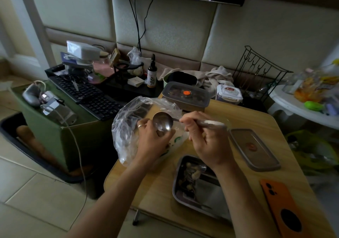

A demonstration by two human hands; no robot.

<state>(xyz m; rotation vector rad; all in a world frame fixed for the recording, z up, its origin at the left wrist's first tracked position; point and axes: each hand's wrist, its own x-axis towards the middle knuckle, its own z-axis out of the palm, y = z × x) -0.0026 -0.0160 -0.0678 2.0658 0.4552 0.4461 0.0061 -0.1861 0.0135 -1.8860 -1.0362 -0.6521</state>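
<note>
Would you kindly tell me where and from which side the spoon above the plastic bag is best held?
By its slim handle, from the right. The spoon lies roughly level, bowl pointing left beside the left hand, handle running rightward, where the right hand pinches it. The bowl is broad, smooth and crowded.

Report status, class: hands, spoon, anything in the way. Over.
Right hand grips spoon by its handle. Left hand holds a small piece under the bowl, above the bag. Tray below right wrist, not blocking.
</note>
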